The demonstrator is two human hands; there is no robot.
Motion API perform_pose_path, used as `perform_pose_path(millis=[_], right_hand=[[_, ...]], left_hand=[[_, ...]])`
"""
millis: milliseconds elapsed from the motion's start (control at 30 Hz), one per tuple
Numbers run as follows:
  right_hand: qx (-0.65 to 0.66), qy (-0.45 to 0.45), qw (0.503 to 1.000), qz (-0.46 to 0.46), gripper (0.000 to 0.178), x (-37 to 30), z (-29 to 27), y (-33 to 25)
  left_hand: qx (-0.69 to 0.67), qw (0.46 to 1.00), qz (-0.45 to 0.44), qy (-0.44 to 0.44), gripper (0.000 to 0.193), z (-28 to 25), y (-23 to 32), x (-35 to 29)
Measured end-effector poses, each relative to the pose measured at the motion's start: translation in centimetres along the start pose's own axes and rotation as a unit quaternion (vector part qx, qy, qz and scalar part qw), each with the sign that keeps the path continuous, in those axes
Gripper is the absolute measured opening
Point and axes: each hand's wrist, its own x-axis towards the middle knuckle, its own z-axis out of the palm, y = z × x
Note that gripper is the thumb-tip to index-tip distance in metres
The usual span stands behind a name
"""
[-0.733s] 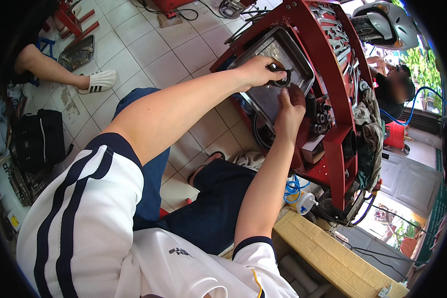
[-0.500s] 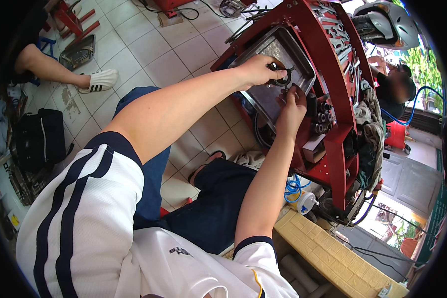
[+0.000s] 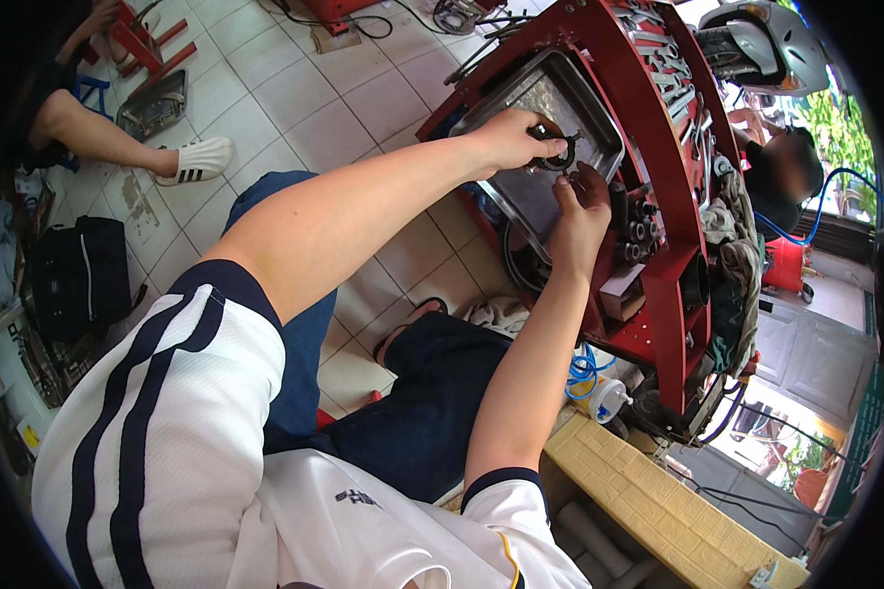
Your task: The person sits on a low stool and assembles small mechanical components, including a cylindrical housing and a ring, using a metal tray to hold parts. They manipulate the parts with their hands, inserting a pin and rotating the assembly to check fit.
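Observation:
My left hand (image 3: 513, 140) is closed around a dark ring-shaped part (image 3: 571, 155), its thumb pressing on top and the open ring jutting out past the fingertips. Just below and to the right is my right hand (image 3: 580, 211), its fingers bent and its thumb a little apart from them. I see nothing in it, though its palm side is partly hidden. Both hands are over a shallow metal tray (image 3: 599, 116), which has a wet-looking, shiny bottom.
The tray rests on a red tool cart (image 3: 683, 182) with wrenches (image 3: 670, 74) and sockets (image 3: 638, 231). A yellow padded bench (image 3: 658, 481) lies lower right. Another person's leg (image 3: 108, 133) reaches in from the left, near a black bag (image 3: 79, 270). A person sits beyond the cart.
My right hand has drawn slightly away from the ring-shaped part, down and to the right, and its thumb and fingers have parted. The left hand stays in place with the part.

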Motion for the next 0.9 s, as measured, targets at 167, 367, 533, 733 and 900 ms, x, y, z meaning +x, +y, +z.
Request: perform_pose_path(millis=[167, 367, 533, 733, 900], right_hand=[[0.083, 0.071, 0.983, 0.147, 0.038, -0.4, 1.3, -2.0], [0.002, 0.041, 0.999, 0.020, 0.039, -0.1, 0.0, -0.6], [0.079, 0.044, 0.977, 0.193, 0.035, 0.0, 0.3, -0.6], [0.029, 0.042, 0.997, 0.055, 0.040, -0.4, 0.6, -0.8], [0.118, 0.050, 0.976, 0.179, 0.048, 0.0, 0.5, -0.8]], left_hand=[[-0.010, 1.000, -0.013, -0.010, 0.043, 0.0, 0.2, -0.2], [0.007, 1.000, -0.012, -0.011, 0.042, 0.2, 0.0, -0.1], [0.006, 1.000, -0.010, -0.008, 0.043, 0.2, 0.1, -0.2], [-0.012, 1.000, -0.026, -0.005, 0.043, 0.1, 0.3, -0.4], [-0.017, 1.000, -0.015, -0.007, 0.043, 0.0, 0.1, -0.1]])
